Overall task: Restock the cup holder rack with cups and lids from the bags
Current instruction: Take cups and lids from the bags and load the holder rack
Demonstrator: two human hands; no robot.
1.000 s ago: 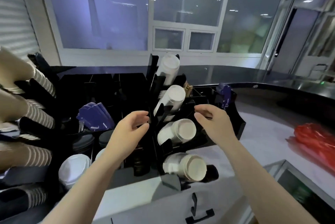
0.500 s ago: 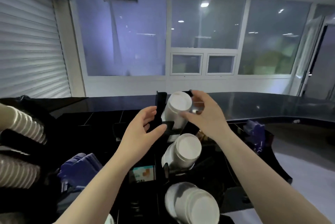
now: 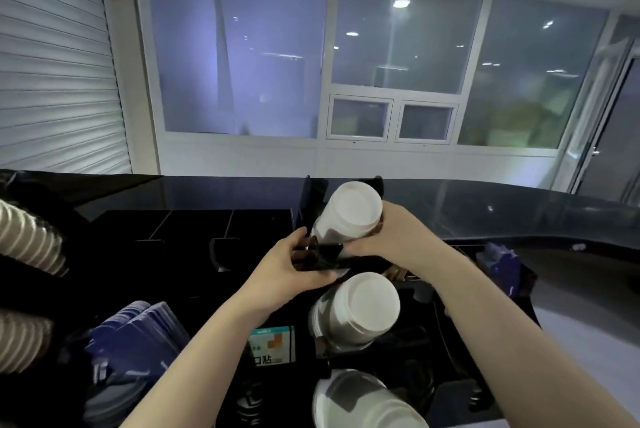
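The top stack of white cups (image 3: 349,216) sits in the far slot of the black rack (image 3: 311,195). The right hand (image 3: 391,237) curls round its lower side; the left hand (image 3: 291,271) grips the rack's bracket below. Light, crushable paper, I'd say: best held around the sleeve, not the rims.

Bottom cup stack (image 3: 360,403) cut off; right hand (image 3: 394,237) fingers possibly behind cups.

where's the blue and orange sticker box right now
Head view, low centre: the sticker box sits in the black rack, left of the middle cup stack, beneath the left hand.
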